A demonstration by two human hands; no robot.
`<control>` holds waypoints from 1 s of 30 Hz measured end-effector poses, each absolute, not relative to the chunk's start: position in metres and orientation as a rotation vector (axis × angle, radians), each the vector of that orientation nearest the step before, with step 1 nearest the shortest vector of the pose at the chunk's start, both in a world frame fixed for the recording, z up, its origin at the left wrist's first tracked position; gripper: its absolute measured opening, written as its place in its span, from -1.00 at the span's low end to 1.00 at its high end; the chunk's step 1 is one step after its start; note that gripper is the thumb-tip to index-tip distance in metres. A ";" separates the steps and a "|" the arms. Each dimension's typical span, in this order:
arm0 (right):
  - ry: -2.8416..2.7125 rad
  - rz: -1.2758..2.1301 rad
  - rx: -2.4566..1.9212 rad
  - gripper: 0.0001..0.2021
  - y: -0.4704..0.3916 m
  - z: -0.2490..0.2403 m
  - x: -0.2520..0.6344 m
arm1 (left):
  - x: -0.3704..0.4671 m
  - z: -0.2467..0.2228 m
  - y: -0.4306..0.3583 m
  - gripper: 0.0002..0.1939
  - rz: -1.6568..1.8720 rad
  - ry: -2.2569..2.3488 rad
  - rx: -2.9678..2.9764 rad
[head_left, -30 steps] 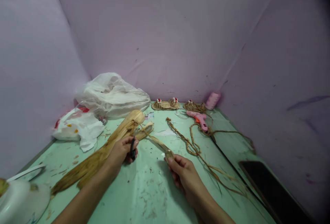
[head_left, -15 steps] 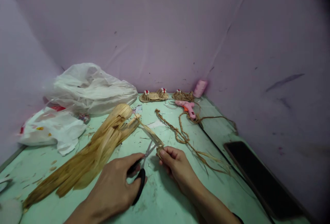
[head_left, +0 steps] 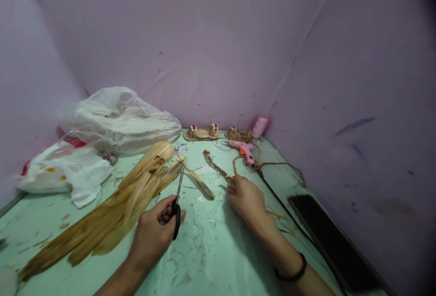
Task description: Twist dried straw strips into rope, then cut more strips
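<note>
1. Writing: none can be read on any item. The white bags [head_left: 64, 171] at left centre carry red and yellow print, too blurred to make out.
2. Left hand [head_left: 155, 232], lower centre of the frame: fingers curled through the black handles of the scissors [head_left: 177, 205]. The blades are together and point up the frame toward the husk bundle [head_left: 112, 212].
3. Husk bundle: dried tan strips lying diagonally from lower left to centre. One loose strip [head_left: 200, 185] lies just right of the scissor blades.
4. Right hand [head_left: 247, 198], right of centre: fingers bent and resting on the near end of the braided cord [head_left: 216, 166]. Whether they pinch it cannot be told. A dark band sits on the wrist.
5. Braided cord: runs from the right hand up toward the pink glue gun [head_left: 242, 150].
6. Far edge of the table: small woven sandals [head_left: 201, 132] with red and white trim, and a pink spool [head_left: 259, 126] just to their right.
7. Clear plastic bag [head_left: 119, 119]: crumpled, upper left of the table.
8. Dark flat slab [head_left: 332, 241]: lower right edge.
9. Surface: pale green tabletop [head_left: 204, 259], scuffed and littered with husk scraps.
10. Room: lilac sheeting [head_left: 218, 41] encloses the table on three sides.
</note>
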State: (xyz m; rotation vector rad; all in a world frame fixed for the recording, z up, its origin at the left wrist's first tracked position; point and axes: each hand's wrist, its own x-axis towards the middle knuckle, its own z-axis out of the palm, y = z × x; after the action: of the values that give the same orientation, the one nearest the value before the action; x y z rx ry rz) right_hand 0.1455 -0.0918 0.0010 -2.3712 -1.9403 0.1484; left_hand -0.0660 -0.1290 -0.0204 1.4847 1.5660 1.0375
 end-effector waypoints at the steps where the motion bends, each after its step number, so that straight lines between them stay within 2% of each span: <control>1: -1.944 0.120 -2.374 -0.82 -0.087 0.001 0.147 | -0.067 -0.021 -0.129 -0.55 1.035 1.562 1.487; 5: -1.877 -0.052 -2.412 -0.80 -0.069 0.003 0.161 | -0.069 -0.026 -0.131 -0.55 1.013 1.559 1.513; 9: -1.838 -0.007 -2.477 -0.78 -0.068 0.007 0.168 | -0.068 -0.027 -0.130 -0.55 1.004 1.536 1.483; 12: -1.767 0.053 -2.260 -0.67 -0.084 0.017 0.156 | -0.069 -0.018 -0.129 -0.53 0.959 1.515 1.441; 14: -1.710 0.327 -1.966 -0.61 -0.099 0.022 0.139 | -0.070 -0.007 -0.130 -0.54 0.875 1.489 1.486; 18: -1.457 1.470 -1.294 -0.62 -0.119 0.012 0.107 | -0.075 0.011 -0.136 -0.60 0.630 1.469 1.755; 20: -1.210 1.757 -1.122 -0.60 -0.122 0.000 0.099 | -0.076 0.015 -0.139 -0.62 0.536 1.509 1.838; 25: -1.058 1.716 -1.125 -0.62 -0.124 -0.017 0.097 | -0.075 0.019 -0.144 -0.67 0.381 1.582 2.047; 30: -1.132 1.580 -1.240 -0.63 -0.122 -0.019 0.096 | -0.074 0.032 -0.144 -0.60 0.173 1.591 2.175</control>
State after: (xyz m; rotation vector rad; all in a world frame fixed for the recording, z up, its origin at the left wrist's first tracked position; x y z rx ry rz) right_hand 0.0965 -0.1218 -0.0189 -1.2399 -1.1316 1.5798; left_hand -0.0737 -0.1443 0.0317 2.1752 1.5912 0.1735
